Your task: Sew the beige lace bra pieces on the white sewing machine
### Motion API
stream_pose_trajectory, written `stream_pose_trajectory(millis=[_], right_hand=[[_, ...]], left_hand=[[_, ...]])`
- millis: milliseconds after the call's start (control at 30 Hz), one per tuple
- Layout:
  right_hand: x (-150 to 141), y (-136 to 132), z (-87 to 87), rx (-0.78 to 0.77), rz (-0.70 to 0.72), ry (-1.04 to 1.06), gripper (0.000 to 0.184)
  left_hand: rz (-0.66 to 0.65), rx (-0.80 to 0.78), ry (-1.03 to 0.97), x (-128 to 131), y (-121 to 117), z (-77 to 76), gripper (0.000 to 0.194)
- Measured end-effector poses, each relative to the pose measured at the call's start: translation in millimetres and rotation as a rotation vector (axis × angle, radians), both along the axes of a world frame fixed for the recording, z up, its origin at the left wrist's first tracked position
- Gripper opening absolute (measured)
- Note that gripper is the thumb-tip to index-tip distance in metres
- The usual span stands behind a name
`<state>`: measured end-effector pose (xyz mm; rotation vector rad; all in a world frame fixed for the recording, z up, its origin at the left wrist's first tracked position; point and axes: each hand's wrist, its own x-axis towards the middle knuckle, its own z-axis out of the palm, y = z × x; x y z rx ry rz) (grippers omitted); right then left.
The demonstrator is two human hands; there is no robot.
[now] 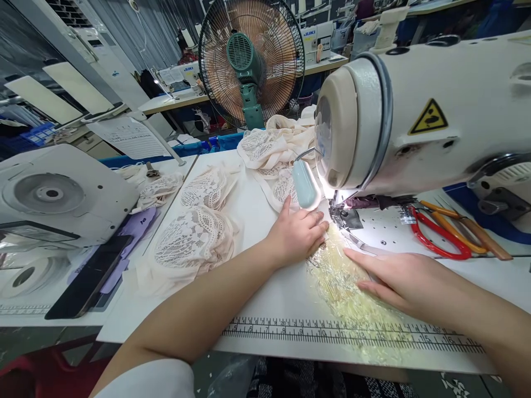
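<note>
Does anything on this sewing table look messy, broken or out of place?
Nothing looks broken or spilled. The left hand and right hand press pale lace fabric flat at the sewing machine. More lace pieces lie in loose heaps, and red scissors rest behind the machine.

Your left hand (297, 236) and right hand (397, 281) are bare, without gloves, rings or watch. Behind your left hand, the forearm is uncovered up to a short white sleeve (151, 380).

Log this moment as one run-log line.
left hand: flat on lace piece | right hand: flat on lace piece | place: sewing machine needle | scissors: untouched
</note>
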<state>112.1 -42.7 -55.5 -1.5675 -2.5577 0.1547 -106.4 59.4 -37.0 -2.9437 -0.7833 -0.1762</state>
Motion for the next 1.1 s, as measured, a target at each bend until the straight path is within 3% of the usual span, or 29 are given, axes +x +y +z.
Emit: stream_pose_trajectory(millis=[233,633,767,867,967,1100], right_hand=[[-0.1,0.4,4.9,-0.061,0.001,-0.015,0.043],[1.2,-0.8,19.4,-0.128,0.036,0.032,0.044],[5.8,-1.7,17.9,-0.174,0.035,0.043,0.046],[7.9,-1.7,18.7,-0.204,0.056,0.025,0.045],[7.5,-0.9,19.9,-0.200,0.073,-0.002,0.044],[5.5,-1.1,20.0,-0.223,0.046,-0.015,0.046]], left_hand=[[0.113,0.050,0.020,2.4,-1.3,-2.6,0.038],[0.127,0.149,-0.043,-2.4,-7.8,-3.6,0.037],[0.272,0.196,-0.095,1.3,-14.5,-4.4,0.028],[0.454,0.113,-0.121,2.9,-14.4,-0.6,0.021],[0.647,-0.016,-0.114,0.3,-6.5,4.6,0.039],[0.744,-0.104,-0.104,-4.5,19.3,5.0,0.047]])
